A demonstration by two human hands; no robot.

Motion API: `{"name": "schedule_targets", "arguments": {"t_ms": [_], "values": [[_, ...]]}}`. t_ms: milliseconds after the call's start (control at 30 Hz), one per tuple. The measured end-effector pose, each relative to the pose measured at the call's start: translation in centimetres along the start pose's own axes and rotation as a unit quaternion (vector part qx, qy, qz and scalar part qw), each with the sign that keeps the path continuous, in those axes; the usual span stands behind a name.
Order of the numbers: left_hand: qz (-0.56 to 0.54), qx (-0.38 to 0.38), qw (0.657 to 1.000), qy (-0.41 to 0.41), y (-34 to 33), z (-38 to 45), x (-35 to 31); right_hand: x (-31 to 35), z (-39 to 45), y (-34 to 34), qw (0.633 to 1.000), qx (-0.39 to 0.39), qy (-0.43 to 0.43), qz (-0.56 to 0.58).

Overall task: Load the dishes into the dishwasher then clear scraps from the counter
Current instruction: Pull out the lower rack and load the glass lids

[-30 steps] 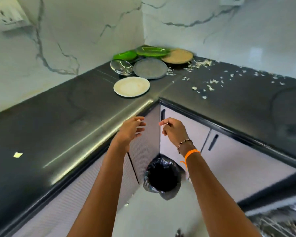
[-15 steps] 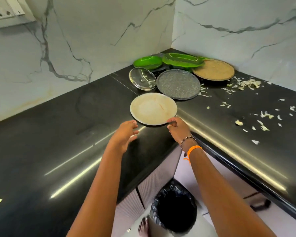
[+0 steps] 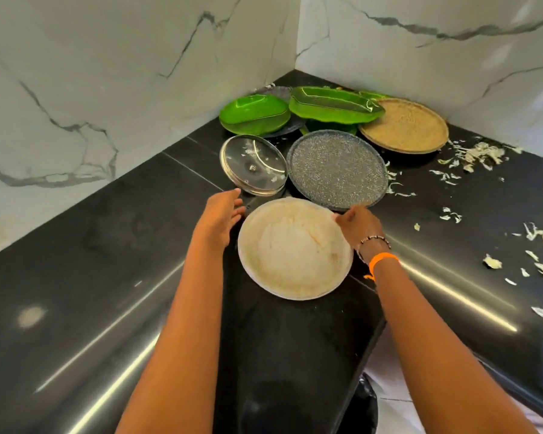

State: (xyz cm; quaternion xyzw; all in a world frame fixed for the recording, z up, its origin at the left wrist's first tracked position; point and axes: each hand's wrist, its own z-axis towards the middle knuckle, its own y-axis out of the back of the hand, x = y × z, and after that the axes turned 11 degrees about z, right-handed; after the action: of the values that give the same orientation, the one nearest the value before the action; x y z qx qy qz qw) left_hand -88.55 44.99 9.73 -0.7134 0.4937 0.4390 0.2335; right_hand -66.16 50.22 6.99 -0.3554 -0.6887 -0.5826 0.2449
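A cream plate (image 3: 295,249) lies on the black counter (image 3: 107,252) near the inner corner. My right hand (image 3: 359,228) pinches its right rim with the fingertips. My left hand (image 3: 220,217) sits just off the plate's left rim, fingers apart and holding nothing. Behind the plate lie a glass lid (image 3: 253,164) and a grey speckled plate (image 3: 336,169). Farther back are two green dishes (image 3: 254,115) (image 3: 333,104) and a brown woven plate (image 3: 405,125). Pale vegetable scraps (image 3: 477,151) are strewn over the counter's right side.
Marble walls (image 3: 138,73) close the corner behind the dishes. More scraps (image 3: 536,233) lie towards the right edge. A black-lined bin (image 3: 369,405) stands on the floor below the counter's corner, mostly hidden by my arms.
My view and both hands have moved up from the bin to the counter. My right hand has taken the cream plate's right rim, and my left has come alongside its left rim.
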Motion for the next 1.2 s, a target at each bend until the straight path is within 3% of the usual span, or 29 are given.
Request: {"name": "schedule_targets", "arguments": {"t_ms": [133,333,433,533,733,900,1200], "values": [[-0.004,-0.004,1.000,-0.021,-1.8,2.8,-1.7,-1.4,-0.4,-0.3,0.997,0.012,0.036,-0.070],[-0.034,-0.101,0.993,-0.052,-1.5,4.0,-1.6,-2.4,-1.4,-1.0,0.986,-0.012,0.104,-0.128],[-0.067,-0.138,0.987,-0.042,-0.6,2.1,-0.5,-2.8,-1.9,-0.4,0.990,-0.005,0.109,-0.084],[-0.098,-0.147,0.984,-0.022,0.3,-0.2,0.4,-3.6,-2.5,0.2,0.995,-0.030,0.085,0.034],[-0.067,-0.175,0.980,-0.061,0.5,-4.3,-1.3,-5.1,-4.7,2.2,0.979,-0.097,0.039,0.176],[-0.004,-0.131,0.984,-0.118,-2.1,-8.7,-2.0,-8.7,-8.2,7.1,0.955,-0.174,0.033,0.238],[0.150,0.063,0.972,-0.167,-12.6,-20.4,2.4,-22.6,-20.6,19.3,0.909,-0.303,-0.050,0.281]]}}
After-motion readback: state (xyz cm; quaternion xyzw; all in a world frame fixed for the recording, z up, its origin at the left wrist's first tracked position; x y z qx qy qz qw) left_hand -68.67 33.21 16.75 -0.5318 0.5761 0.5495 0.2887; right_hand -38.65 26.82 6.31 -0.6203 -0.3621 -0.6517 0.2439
